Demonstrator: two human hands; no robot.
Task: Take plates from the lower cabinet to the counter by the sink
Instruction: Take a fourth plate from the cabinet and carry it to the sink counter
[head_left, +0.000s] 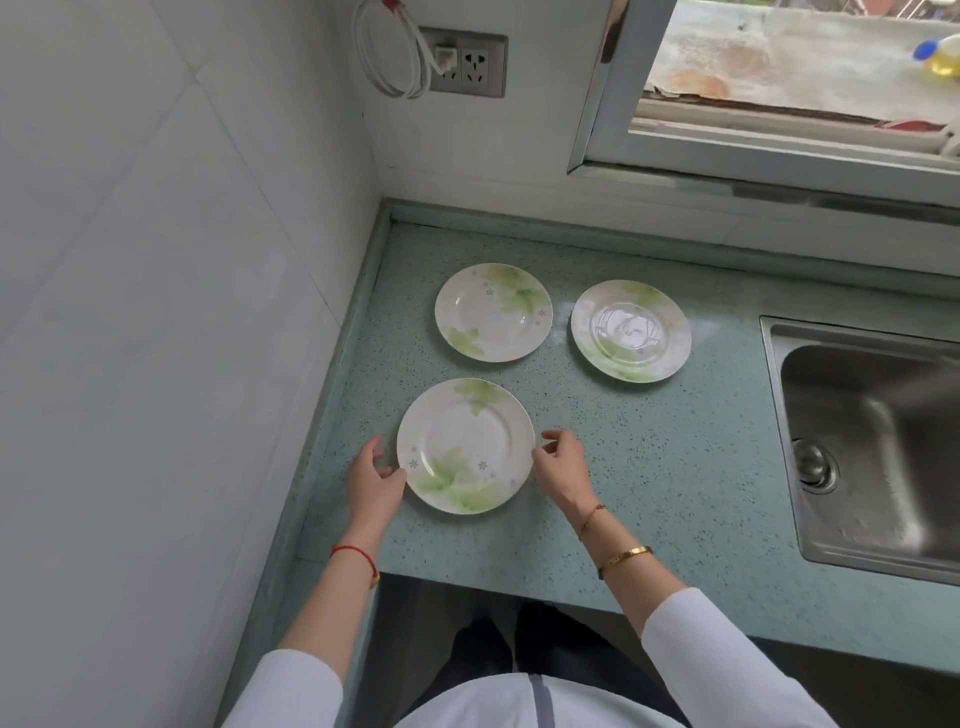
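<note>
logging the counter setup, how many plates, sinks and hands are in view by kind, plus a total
plates: 3, near, far left, far right, all flat on the counter
sinks: 1
hands: 2, left hand, right hand, at the near plate's rim
total: 6

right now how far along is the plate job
Done: two plates, back left plate and back right plate, lie flat on the counter. In hand: left hand and right hand flank the near plate, resting there. Cabinet out of view, remainder unknown.
</note>
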